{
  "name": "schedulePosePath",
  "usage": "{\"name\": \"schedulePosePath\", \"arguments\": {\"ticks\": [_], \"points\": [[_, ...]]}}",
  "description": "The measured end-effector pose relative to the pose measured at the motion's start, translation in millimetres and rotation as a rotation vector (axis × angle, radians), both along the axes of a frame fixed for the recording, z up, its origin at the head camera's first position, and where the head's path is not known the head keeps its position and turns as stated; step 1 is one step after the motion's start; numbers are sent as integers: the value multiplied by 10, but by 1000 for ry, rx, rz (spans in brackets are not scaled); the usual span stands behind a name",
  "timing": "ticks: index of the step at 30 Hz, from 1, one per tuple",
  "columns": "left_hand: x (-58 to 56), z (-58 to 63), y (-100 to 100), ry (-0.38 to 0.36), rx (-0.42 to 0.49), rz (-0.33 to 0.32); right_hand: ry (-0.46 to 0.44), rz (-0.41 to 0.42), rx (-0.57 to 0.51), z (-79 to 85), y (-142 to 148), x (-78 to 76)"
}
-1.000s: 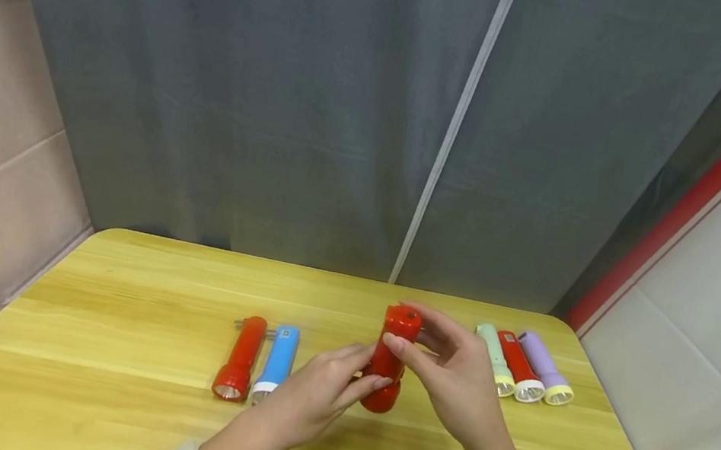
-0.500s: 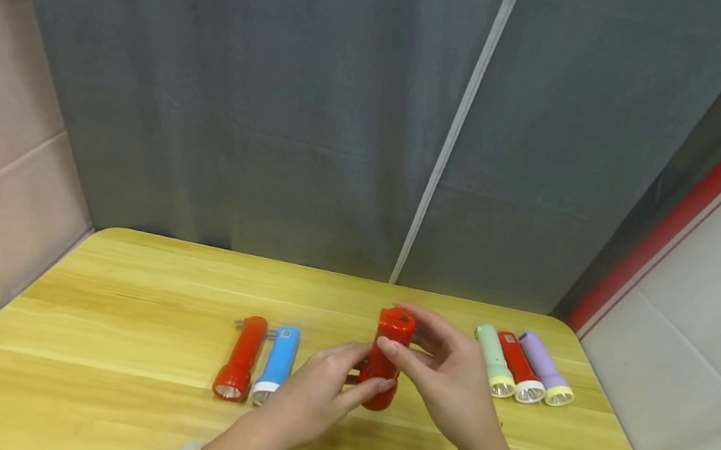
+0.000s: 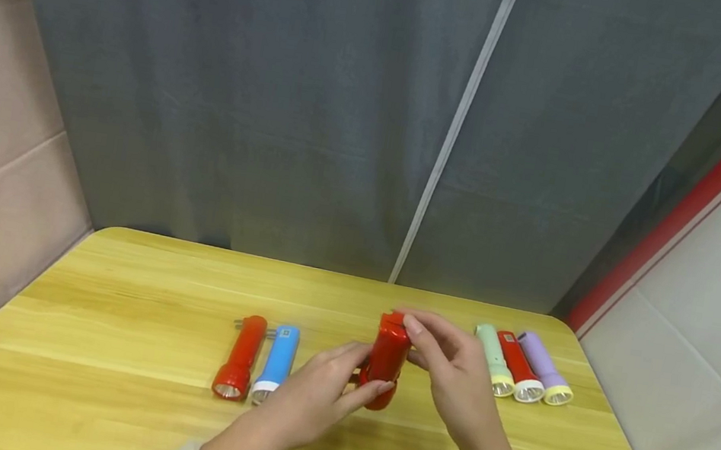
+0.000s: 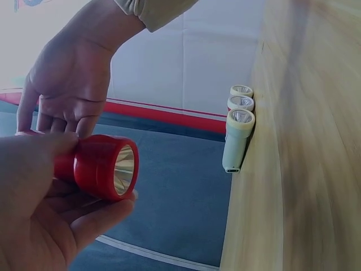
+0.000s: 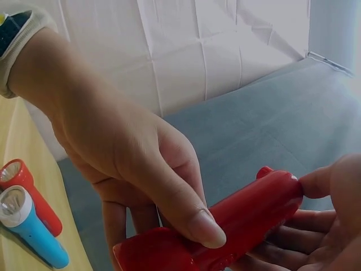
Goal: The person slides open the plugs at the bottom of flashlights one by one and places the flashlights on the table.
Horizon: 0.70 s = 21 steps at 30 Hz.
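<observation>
A red flashlight point(image 3: 388, 353) is held above the table, tail up and lens end down. My left hand point(image 3: 315, 389) grips its head end, thumb across the front. At the tail, my right hand point(image 3: 458, 389) has its thumb on the end and its fingers behind, pinching it. The left wrist view shows the flashlight's clear lens point(image 4: 125, 170) facing sideways, no glow visible. In the right wrist view, a small red knob point(image 5: 265, 171) sticks out near the tail of the body, and the right thumb tip point(image 5: 316, 183) touches the end.
On the table point(image 3: 113, 313), a red flashlight point(image 3: 243, 353) and a blue one point(image 3: 280, 358) lie to the left. Light green point(image 3: 493, 355), red-and-white point(image 3: 517, 361) and purple point(image 3: 542, 362) flashlights lie in a row at right. A dark curtain point(image 3: 243, 124) stands behind.
My right thumb has shifted from the side of the held flashlight up to its tail end. The flashlight has tilted slightly; my left hand keeps its grip.
</observation>
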<state>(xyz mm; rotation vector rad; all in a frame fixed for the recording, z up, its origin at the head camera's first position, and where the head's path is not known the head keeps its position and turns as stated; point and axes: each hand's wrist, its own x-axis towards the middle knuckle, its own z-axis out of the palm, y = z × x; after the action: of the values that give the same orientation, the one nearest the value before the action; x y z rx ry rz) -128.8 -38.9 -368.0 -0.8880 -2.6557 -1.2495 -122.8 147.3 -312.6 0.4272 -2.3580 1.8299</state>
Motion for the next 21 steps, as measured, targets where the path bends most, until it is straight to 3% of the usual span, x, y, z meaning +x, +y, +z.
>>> {"name": "schedulePosePath", "arguments": {"ticks": [11,21], "points": [[25,-47,48,98,89,-1,-28,28,-28,-4,-26,16],[33,-76,62,48,52,68,-119,8,-118,-19,-41,-18]]}}
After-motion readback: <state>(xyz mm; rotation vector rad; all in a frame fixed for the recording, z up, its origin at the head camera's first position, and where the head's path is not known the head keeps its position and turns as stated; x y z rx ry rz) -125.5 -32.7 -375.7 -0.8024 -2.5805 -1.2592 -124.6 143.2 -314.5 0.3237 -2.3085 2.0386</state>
